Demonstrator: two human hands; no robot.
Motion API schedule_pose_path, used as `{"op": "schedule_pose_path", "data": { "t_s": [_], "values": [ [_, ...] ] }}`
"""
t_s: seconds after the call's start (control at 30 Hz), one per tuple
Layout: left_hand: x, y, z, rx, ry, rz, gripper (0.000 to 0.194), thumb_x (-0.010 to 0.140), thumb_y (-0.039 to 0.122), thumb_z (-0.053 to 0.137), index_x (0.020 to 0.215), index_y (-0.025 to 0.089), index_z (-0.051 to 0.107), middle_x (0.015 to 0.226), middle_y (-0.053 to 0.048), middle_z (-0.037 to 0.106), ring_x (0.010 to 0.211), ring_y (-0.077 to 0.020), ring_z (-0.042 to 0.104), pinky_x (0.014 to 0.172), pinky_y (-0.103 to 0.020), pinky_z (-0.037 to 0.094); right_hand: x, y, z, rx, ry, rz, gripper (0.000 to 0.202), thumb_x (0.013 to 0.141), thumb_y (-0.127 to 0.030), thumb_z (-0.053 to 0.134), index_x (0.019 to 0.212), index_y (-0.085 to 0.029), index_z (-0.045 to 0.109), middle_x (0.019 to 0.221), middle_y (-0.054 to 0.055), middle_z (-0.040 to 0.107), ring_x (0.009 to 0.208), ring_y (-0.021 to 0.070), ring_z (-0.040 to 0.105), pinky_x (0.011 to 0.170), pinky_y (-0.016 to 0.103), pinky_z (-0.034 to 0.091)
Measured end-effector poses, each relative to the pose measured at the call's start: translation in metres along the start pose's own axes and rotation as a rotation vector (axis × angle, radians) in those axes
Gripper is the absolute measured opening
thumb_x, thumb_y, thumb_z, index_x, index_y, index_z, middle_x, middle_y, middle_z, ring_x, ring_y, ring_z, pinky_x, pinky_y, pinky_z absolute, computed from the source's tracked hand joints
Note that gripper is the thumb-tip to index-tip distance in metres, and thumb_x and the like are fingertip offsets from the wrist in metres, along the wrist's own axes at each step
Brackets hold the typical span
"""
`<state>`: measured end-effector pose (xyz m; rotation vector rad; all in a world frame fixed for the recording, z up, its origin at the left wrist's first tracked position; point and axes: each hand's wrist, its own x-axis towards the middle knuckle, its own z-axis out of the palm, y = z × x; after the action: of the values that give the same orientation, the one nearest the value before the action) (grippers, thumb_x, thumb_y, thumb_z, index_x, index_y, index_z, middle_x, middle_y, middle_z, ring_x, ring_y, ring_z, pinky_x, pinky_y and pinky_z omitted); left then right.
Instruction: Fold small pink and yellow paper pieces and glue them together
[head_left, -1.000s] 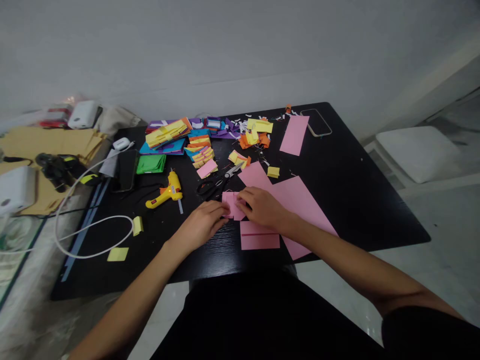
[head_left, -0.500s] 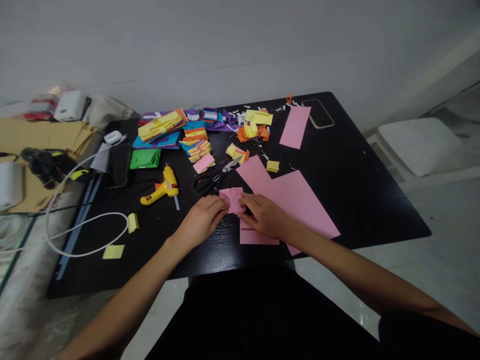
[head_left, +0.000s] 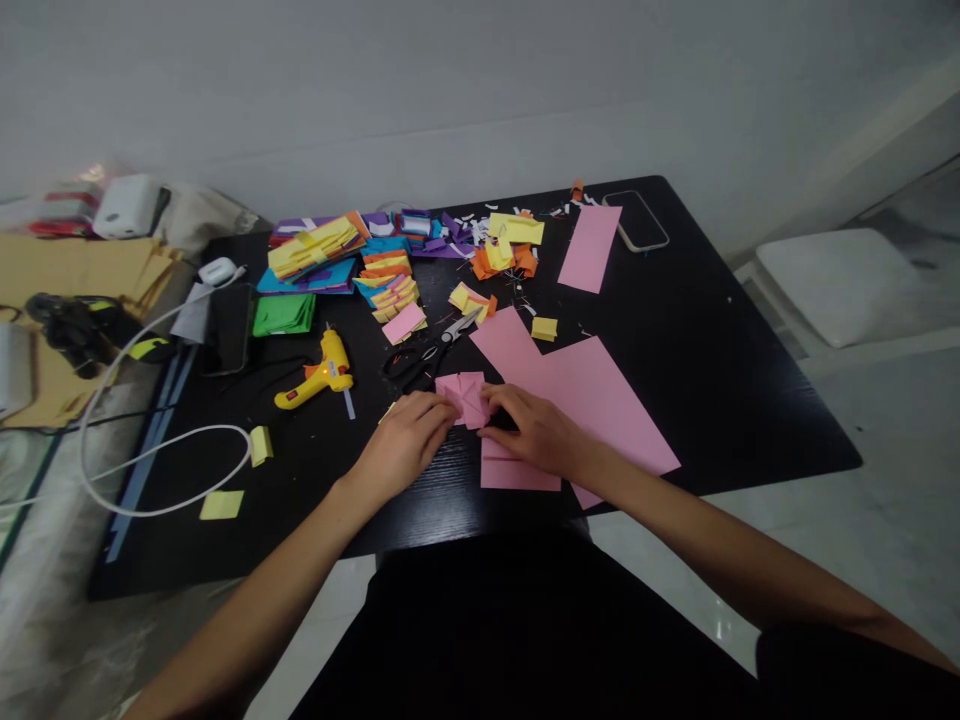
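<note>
A small creased pink paper is between my two hands near the front edge of the black table. My left hand has its fingers closed on the paper's left side. On the right side, my right hand pinches the paper's edge between thumb and fingers. Under and beside my right hand lie larger pink sheets, one with a dark slit-like gap across it. Black-handled scissors rest just behind the small paper, their blades pointing to the back right.
A yellow glue gun stands left of the scissors. Folded coloured papers and scraps line the back. A white cable loops at the left. One phone lies at the back right, another at the left.
The small pink paper has tilted slightly between my hands, and the fingers of my right hand have lifted a little at its edge. The view has shifted slightly.
</note>
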<state>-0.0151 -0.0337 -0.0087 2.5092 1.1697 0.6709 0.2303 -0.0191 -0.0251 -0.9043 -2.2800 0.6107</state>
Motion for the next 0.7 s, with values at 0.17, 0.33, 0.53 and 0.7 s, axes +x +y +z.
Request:
{"op": "schedule_pose_path", "data": {
  "t_s": [0.17, 0.33, 0.53, 0.7],
  "values": [
    [-0.0017, -0.0003, 0.0021, -0.002, 0.002, -0.009, 0.019, 0.102, 0.016, 0.051, 0.11, 0.018, 0.067, 0.11, -0.009, 0.073, 0.103, -0.0234, 0.065, 0.09, -0.041, 0.054, -0.0006, -0.0004, 0.0024, -0.095, 0.013, -0.076, 0.017, 0.102, -0.027, 0.058, 0.108, -0.015, 0.068, 0.12, 0.018, 0.071, 0.123, 0.029, 0.067, 0.104, 0.047, 0.061],
    [-0.0017, 0.0013, 0.0029, 0.0, 0.004, -0.002, 0.019, 0.101, 0.015, 0.052, 0.112, 0.018, 0.067, 0.111, -0.01, 0.071, 0.104, -0.024, 0.065, 0.089, -0.042, 0.054, 0.0006, 0.0008, 0.0043, -0.163, 0.009, -0.126, 0.022, 0.104, -0.024, 0.054, 0.11, -0.012, 0.071, 0.117, 0.018, 0.073, 0.123, 0.0282, 0.067, 0.104, 0.046, 0.061],
    [-0.0012, 0.0042, 0.0035, -0.011, 0.011, 0.012, 0.015, 0.1, 0.02, 0.058, 0.111, 0.017, 0.067, 0.113, -0.011, 0.07, 0.106, -0.025, 0.063, 0.091, -0.043, 0.054, 0.0011, -0.0004, 0.0011, -0.187, -0.029, -0.162, 0.026, 0.103, -0.012, 0.048, 0.101, -0.014, 0.074, 0.117, 0.015, 0.071, 0.122, 0.0262, 0.066, 0.105, 0.046, 0.06],
    [0.0013, 0.0059, 0.0054, -0.003, 0.04, 0.005, 0.013, 0.1, 0.026, 0.061, 0.106, 0.018, 0.067, 0.11, -0.01, 0.071, 0.104, -0.0248, 0.064, 0.089, -0.043, 0.053, 0.0067, -0.0034, -0.0004, -0.12, -0.032, -0.096, 0.023, 0.103, -0.013, 0.047, 0.104, -0.014, 0.07, 0.111, 0.015, 0.07, 0.112, 0.0263, 0.066, 0.1, 0.046, 0.059]
  ]
}}
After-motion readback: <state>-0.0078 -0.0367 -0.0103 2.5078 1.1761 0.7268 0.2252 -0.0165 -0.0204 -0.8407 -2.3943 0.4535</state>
